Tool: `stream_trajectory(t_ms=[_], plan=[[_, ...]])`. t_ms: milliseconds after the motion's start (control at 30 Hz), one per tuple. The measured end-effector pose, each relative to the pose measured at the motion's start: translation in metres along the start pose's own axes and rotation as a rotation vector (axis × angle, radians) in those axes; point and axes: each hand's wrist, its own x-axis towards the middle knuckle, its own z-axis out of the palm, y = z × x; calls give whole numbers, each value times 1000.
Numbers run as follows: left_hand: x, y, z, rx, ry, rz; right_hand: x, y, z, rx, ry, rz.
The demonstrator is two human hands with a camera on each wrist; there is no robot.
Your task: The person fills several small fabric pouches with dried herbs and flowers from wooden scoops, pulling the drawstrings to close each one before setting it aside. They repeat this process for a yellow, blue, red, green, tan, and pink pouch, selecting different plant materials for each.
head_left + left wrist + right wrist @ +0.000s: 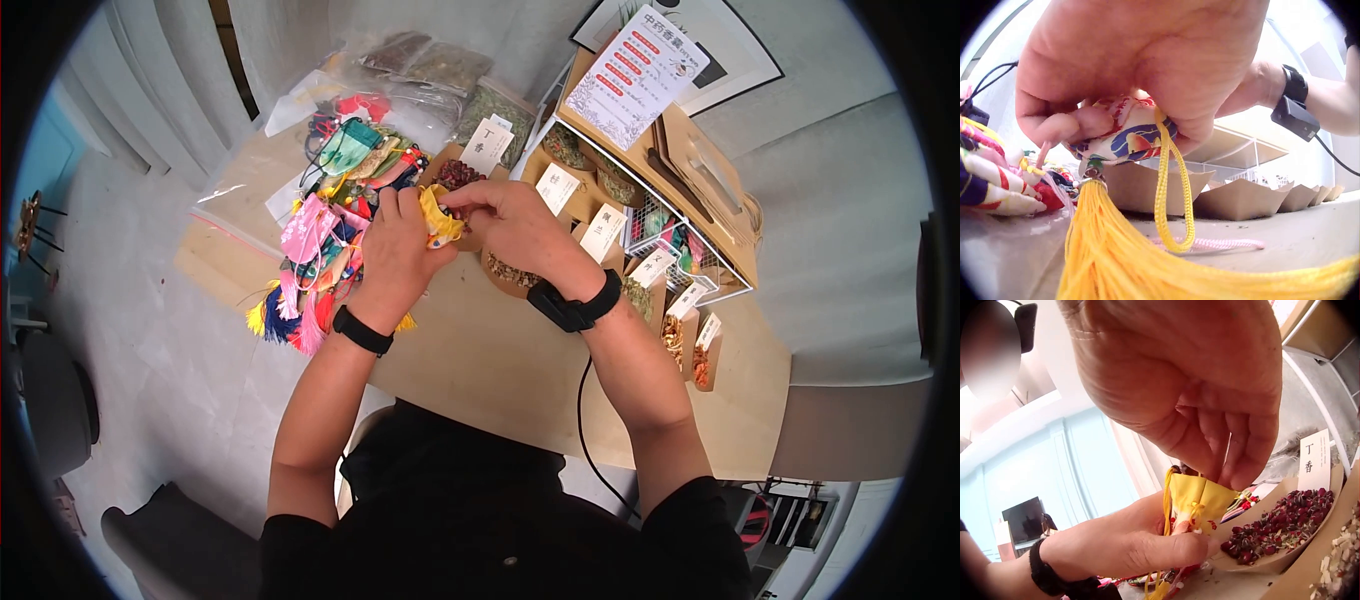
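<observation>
The yellow pouch [441, 216] is up off the table [480, 350], in front of you, between the loose heap of pouches [330, 225] and the row of card trays [515, 275]. Your left hand [398, 250] grips it, fingers and thumb curled round its sides, and its yellow tassel [1100, 231] and cord loop [1172, 187] hang below. Your right hand [520, 228] has its fingers bent and bunched at the pouch's top; they hide their own tips, so you can't tell whether they pinch anything. Just beside the pouch is the tray of dark red buds [1282, 525], with an upright card [1315, 459] at its back. The tabletop is pale wood, and a pink cord [1222, 244] lies on it under your left hand. Clear bags [430, 75] of dried stuff lie at the far edge, behind the heap. A wooden-topped rack [665, 170] stands at the right, bearing a printed sheet [637, 75], with a framed picture [740, 65] behind it. Beyond the table, you have pale curtains [165, 75] over a grey floor [160, 330], a dark chair [175, 550] at the lower left, and a light blue wall [1075, 465] with a black screen [1022, 519] in front.
</observation>
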Motion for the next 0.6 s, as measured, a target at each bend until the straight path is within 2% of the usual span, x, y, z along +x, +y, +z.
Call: stream_trajectory(t_ms=[200,400,600], plan=[[-6,12,-12,-19,4,39,-9,7,5,98,94,-9],[-15,20,-19,-73,-19,-13,-25,0,2,130,204,-30],[-24,30,-30,-298,81,14,-56,-5,-6,273,325,-33]])
